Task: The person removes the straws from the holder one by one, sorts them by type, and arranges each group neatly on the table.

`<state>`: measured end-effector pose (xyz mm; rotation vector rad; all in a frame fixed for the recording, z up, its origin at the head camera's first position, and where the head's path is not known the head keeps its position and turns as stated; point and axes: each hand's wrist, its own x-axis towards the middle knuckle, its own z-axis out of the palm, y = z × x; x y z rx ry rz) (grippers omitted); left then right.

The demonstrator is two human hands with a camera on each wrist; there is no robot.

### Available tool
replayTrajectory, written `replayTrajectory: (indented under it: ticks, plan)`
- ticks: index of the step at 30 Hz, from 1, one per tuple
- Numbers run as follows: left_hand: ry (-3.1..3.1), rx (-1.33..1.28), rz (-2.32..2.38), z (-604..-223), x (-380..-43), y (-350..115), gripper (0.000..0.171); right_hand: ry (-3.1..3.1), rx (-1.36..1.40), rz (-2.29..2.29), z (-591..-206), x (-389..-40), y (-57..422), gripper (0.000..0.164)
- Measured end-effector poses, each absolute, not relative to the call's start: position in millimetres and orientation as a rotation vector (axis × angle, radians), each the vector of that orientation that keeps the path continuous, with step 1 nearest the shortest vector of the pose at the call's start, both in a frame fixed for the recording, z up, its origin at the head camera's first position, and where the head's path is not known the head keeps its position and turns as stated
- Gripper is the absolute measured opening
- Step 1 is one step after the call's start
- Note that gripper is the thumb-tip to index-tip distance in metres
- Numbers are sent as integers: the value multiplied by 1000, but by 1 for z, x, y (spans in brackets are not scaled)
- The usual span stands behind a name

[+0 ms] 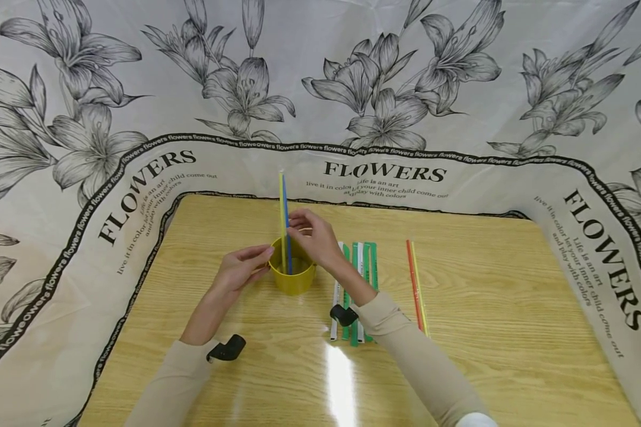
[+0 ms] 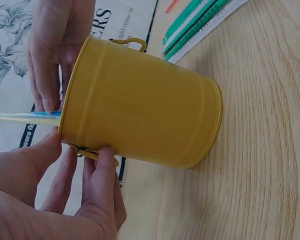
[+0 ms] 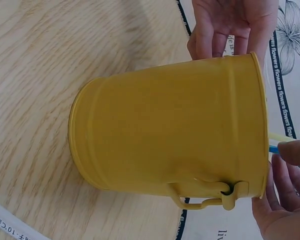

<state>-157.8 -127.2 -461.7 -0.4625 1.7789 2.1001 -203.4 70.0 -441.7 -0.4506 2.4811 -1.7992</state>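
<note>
A yellow metal bucket (image 1: 295, 286) with small side handles stands upright on the table. A yellow straw-like stick (image 1: 282, 207) and a blue stick (image 1: 289, 256) stand inside it, reaching well above the rim. My left hand (image 1: 240, 271) holds the bucket at its left side, thumb at the rim and fingers by the handle (image 2: 90, 154). Over the opening, my right hand (image 1: 316, 238) pinches the blue stick between thumb and fingers. In the right wrist view the bucket (image 3: 165, 125) hides the sticks' lower ends.
Right of the bucket, several flat green and white printed strips (image 1: 373, 261) lie side by side. Farther right lie a red stick (image 1: 412, 273) and a yellow stick (image 1: 419, 284). A flower-printed cloth (image 1: 278, 107) surrounds the wooden table (image 1: 491, 296) at the back and sides.
</note>
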Motion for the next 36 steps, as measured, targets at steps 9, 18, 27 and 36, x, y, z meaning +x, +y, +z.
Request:
replayTrajectory:
  ticks: [9,18,27,36]
  plan:
    - [1785,-461,2093,-462,-158,-128,43,2483,-474,-1803,-444,-204,67,30]
    - [1784,-447,2087,-461,-156,-128,41,2492,-414,-1853,-445,-201,73,27]
    - [1818,-450,2065,-463,-158,-129,44,2492,-368,-1903,-439,-198,88,24]
    - [1829,-434,2057,-462,-156,-127,42,2404,-381,-1999,-434,-196,102,25]
